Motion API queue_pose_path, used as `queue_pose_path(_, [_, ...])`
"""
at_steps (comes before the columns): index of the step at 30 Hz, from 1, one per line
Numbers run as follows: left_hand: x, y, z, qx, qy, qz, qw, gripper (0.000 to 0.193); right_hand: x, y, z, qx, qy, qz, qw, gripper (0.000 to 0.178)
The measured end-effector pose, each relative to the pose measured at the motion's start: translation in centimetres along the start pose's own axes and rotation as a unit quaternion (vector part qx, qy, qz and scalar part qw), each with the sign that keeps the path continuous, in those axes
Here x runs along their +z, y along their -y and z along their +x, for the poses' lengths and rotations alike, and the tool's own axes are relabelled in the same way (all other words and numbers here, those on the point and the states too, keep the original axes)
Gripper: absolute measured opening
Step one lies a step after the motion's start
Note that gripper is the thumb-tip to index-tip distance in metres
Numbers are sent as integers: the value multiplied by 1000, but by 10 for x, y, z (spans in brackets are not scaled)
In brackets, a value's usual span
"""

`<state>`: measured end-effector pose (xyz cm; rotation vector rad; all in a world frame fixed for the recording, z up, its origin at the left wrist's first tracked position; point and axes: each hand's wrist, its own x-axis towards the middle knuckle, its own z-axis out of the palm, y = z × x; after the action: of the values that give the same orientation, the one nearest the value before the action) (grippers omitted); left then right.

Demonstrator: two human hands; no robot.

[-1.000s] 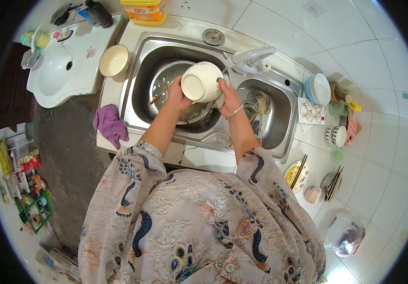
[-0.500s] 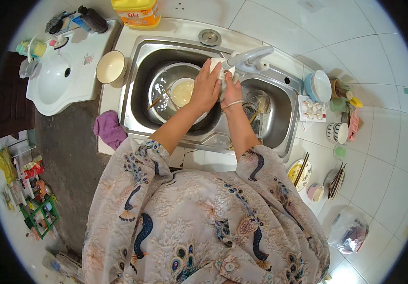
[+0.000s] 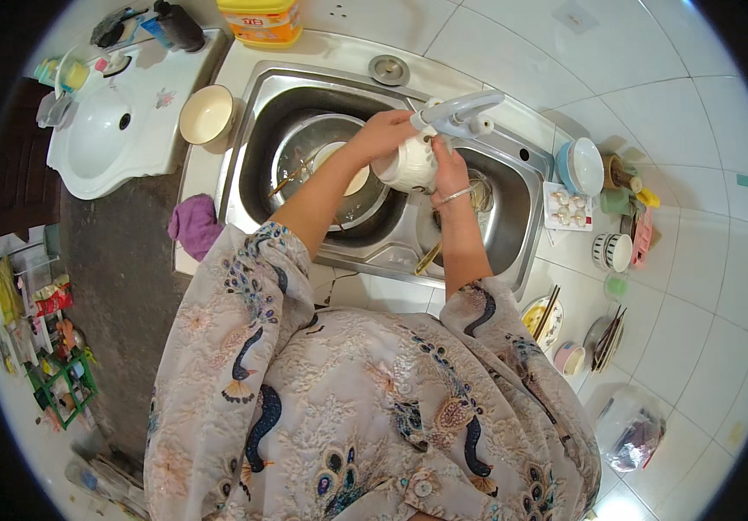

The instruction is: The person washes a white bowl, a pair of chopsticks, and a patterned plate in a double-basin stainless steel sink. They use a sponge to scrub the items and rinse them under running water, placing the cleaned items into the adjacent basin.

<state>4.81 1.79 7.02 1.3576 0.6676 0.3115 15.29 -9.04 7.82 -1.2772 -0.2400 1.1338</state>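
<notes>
Bowl [image 3: 407, 168] now closer, fingers [image 3: 398, 125] curved round its sides

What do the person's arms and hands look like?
Both the left hand and the right hand are bare, with no gloves. A thin, shiny, pale bracelet circles the right wrist. The sleeves are loose and pale, with dark blue birds on them, and leave the forearms bare.
</notes>
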Motion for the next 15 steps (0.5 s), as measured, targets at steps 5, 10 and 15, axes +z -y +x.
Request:
queue_pose_path(5, [-28, 28, -42, -112, 103, -526, 837, 37, -5, 2, 21, 88, 76, 54, 992, 35])
queue_pose_path(10, [-28, 38, -80, 12, 20, -547, 837, 40, 11, -22, 49, 68, 27, -2, 997, 30])
queue_pose_path(15, [-30, 18, -80, 28, -108, -367, 924, 25, 37, -12, 39, -106, 126, -295, 941, 28])
